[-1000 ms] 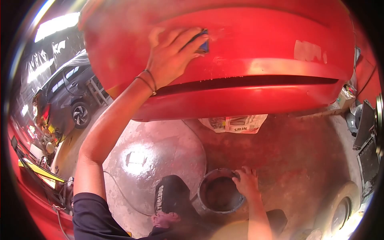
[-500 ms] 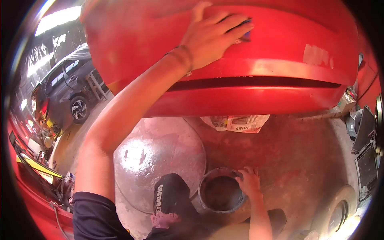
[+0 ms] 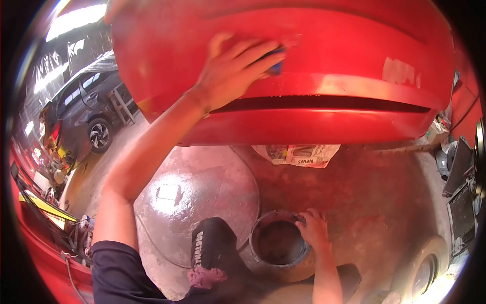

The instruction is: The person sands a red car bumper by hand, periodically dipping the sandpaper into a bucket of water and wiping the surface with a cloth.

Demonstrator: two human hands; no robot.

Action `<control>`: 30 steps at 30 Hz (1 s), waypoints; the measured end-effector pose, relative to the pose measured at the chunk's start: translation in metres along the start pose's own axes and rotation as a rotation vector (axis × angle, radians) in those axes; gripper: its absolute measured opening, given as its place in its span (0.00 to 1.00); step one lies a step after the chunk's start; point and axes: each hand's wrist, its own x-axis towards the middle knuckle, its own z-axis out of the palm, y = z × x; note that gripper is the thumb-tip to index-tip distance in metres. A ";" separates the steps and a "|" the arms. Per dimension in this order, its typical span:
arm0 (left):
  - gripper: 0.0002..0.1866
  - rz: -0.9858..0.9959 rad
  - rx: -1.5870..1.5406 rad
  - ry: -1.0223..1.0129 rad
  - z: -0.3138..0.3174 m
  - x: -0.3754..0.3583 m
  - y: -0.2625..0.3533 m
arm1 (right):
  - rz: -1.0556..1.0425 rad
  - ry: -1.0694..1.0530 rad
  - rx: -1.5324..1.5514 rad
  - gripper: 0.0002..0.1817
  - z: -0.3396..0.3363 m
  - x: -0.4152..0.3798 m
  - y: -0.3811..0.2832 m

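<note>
Left hand: from where I stand, the left hand (image 3: 235,71) is at the upper centre, slightly blurred, its fingers closed over a blue-and-dark pad (image 3: 277,61).
Pad: flat to the red car panel (image 3: 354,40), upper centre, just above the long dark slot (image 3: 334,103).
Right hand: the right hand (image 3: 314,228) is low, right of centre, fingers bent at the rim of a dark bucket (image 3: 281,263); I can't tell whether it grips anything.
Bucket: on the floor (image 3: 354,197), lower centre, beside a knee (image 3: 215,235) in dark cloth with white lettering.
Pink cloth: a crumpled pink cloth (image 3: 206,276), lower centre, against that leg.
Panel's right side: a pale patch (image 3: 397,70), upper right.
Newspaper: a newspaper sheet (image 3: 309,156), showing below the panel, centre.
Far left: a dark grey car (image 3: 83,96), upper left.
Lower right: a tyre (image 3: 412,261).
</note>
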 end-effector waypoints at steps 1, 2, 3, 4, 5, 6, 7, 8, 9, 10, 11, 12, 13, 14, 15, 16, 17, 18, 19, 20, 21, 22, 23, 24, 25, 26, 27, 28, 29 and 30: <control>0.27 -0.010 0.024 -0.017 -0.009 -0.033 -0.007 | -0.004 0.006 0.017 0.21 -0.001 -0.002 -0.001; 0.27 -0.019 0.047 -0.031 -0.013 -0.047 -0.011 | -0.006 0.015 0.033 0.21 -0.001 -0.003 -0.002; 0.28 -0.024 0.004 -0.039 -0.012 -0.045 -0.010 | -0.004 0.021 0.031 0.21 -0.001 -0.005 -0.002; 0.29 -0.033 -0.038 -0.047 -0.010 -0.042 -0.007 | -0.005 0.025 0.025 0.21 -0.001 -0.006 -0.003; 0.30 -0.042 -0.076 -0.054 -0.007 -0.038 -0.006 | -0.009 0.032 0.018 0.20 -0.002 -0.005 -0.004; 0.29 -0.017 -0.064 -0.039 -0.001 -0.020 0.001 | -0.016 0.031 0.017 0.20 0.001 -0.002 -0.004; 0.29 0.009 -0.057 -0.028 0.006 0.005 0.012 | -0.018 0.027 0.018 0.20 0.007 0.000 -0.003; 0.28 0.032 -0.053 -0.017 0.010 0.017 0.017 | -0.020 0.020 0.018 0.20 0.011 -0.001 -0.003; 0.28 0.021 -0.059 -0.035 0.007 0.009 0.015 | -0.020 0.002 0.004 0.20 0.009 -0.002 -0.006; 0.28 0.016 -0.058 -0.044 0.004 0.002 0.011 | -0.024 -0.002 -0.008 0.20 0.005 0.002 -0.009; 0.28 0.015 -0.065 -0.058 0.000 -0.007 0.009 | -0.021 -0.010 -0.014 0.20 0.004 0.003 -0.010; 0.28 0.015 -0.046 -0.071 -0.006 -0.024 0.004 | -0.019 -0.006 0.003 0.20 0.004 0.001 -0.010; 0.27 0.014 -0.023 -0.082 -0.013 -0.043 -0.004 | -0.018 0.001 0.019 0.20 0.004 0.002 -0.008; 0.27 0.009 -0.001 -0.092 -0.016 -0.053 -0.009 | -0.018 0.006 0.030 0.20 0.003 0.003 -0.007; 0.27 0.018 -0.024 -0.075 -0.014 -0.047 -0.005 | -0.020 0.012 0.025 0.20 0.004 0.003 -0.007; 0.27 0.022 -0.048 -0.059 -0.010 -0.033 0.004 | -0.022 0.015 0.017 0.20 0.004 0.003 -0.007; 0.27 0.032 -0.073 -0.039 -0.004 -0.019 0.011 | -0.021 0.023 0.011 0.20 0.006 0.004 -0.007; 0.28 0.041 -0.077 -0.011 0.003 -0.007 0.016 | -0.031 0.034 0.025 0.20 0.009 0.008 -0.006; 0.28 0.050 -0.084 0.011 0.010 0.003 0.021 | -0.039 0.040 0.042 0.20 0.015 0.009 -0.005; 0.29 0.056 -0.092 0.033 0.014 0.006 0.025 | -0.047 0.043 0.057 0.20 0.019 0.007 -0.002; 0.28 0.017 -0.073 0.031 0.013 -0.002 0.022 | -0.047 0.035 0.046 0.20 0.018 0.010 -0.001; 0.27 -0.021 -0.056 0.027 0.007 -0.020 0.015 | -0.047 0.024 0.036 0.20 0.017 0.010 0.000; 0.26 -0.057 -0.039 0.018 0.002 -0.033 0.011 | -0.046 0.010 0.030 0.20 0.017 0.008 0.000; 0.26 -0.072 -0.025 0.022 0.000 -0.038 0.008 | -0.041 0.013 0.027 0.20 0.014 0.007 -0.002; 0.26 -0.087 -0.011 0.029 -0.001 -0.041 0.005 | -0.036 0.017 0.023 0.20 0.008 0.005 -0.005; 0.26 -0.108 0.002 0.036 -0.001 -0.044 0.005 | -0.032 0.018 0.013 0.20 0.005 0.005 -0.006; 0.27 -0.105 -0.011 0.054 0.002 -0.032 0.009 | -0.035 0.015 0.009 0.20 0.005 0.006 -0.005; 0.28 -0.098 -0.024 0.071 0.006 -0.006 0.016 | -0.038 0.013 0.009 0.20 0.007 0.009 -0.004; 0.29 -0.092 -0.037 0.086 0.009 0.007 0.019 | -0.041 0.008 0.010 0.20 0.009 0.010 -0.005; 0.29 -0.085 -0.027 0.069 0.009 0.002 0.017 | -0.041 0.004 0.013 0.20 0.011 0.009 -0.009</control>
